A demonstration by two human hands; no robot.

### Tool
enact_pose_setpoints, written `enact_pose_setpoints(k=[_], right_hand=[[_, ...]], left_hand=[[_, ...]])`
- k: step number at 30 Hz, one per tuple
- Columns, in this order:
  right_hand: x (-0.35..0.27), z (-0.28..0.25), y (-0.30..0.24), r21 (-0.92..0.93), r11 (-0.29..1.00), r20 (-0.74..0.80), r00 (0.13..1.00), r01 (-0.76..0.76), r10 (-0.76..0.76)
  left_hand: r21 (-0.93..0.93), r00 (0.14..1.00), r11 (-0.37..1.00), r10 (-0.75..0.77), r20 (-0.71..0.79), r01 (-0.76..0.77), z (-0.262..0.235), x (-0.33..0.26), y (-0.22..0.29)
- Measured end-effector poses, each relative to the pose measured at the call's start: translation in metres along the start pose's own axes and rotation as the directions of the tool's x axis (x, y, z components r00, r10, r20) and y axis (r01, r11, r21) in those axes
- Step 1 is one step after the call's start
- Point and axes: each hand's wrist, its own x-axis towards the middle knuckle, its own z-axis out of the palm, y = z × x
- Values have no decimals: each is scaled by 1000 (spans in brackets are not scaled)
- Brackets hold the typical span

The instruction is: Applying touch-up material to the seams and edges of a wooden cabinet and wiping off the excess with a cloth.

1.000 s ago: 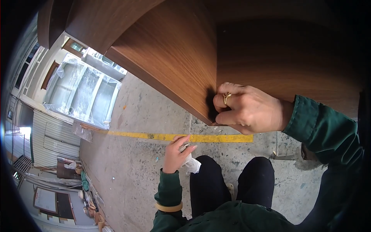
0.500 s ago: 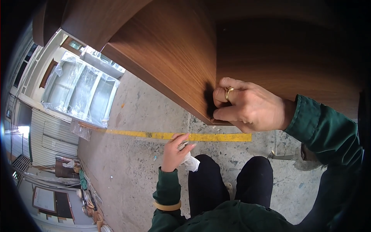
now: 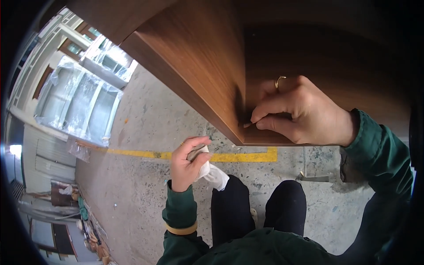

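A brown wood-grain cabinet stands in front of me, with its side panel [image 3: 194, 66] meeting a darker inner surface. At the lower front corner, my right hand [image 3: 304, 112] pinches a small, thin, pencil-like stick [image 3: 248, 125] between thumb and forefinger. The stick's tip points at the panel's inside corner; whether it touches there I cannot tell. A ring shows on one finger of this hand. Lower down and to the left, my left hand [image 3: 183, 165] is closed around a crumpled white cloth [image 3: 216, 176], which hangs over toward my knee.
Under the cabinet runs a speckled concrete floor [image 3: 137, 185] with a yellow stripe [image 3: 238, 157]. A hammer-like tool [image 3: 314, 178] lies right of my knees. Plastic-wrapped furniture [image 3: 79, 101] stands at the far left. Assorted items [image 3: 92, 234] line the wall at lower left.
My right hand has lifted slightly and turned, and the stick's tip now shows. The left hand with the cloth has shifted left, showing more of the cloth. The view has moved slightly.
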Motion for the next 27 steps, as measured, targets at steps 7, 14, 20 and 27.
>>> enact_pose_setpoints(k=[7,14,20,27], right_hand=[[-17,12,-53,-242,889,-276,906,-389,321],[-54,98,-75,-237,788,-677,679,-568,285],[-61,144,-67,-181,798,-812,546,-575,208],[-54,159,-56,-211,781,-835,524,-588,169]], left_hand=[[-195,995,978,87,41,-77,41,32,-12],[-377,987,917,157,38,-132,48,35,-26],[-519,979,839,202,16,-164,59,32,-31],[-524,979,836,203,21,-162,58,34,-42]])
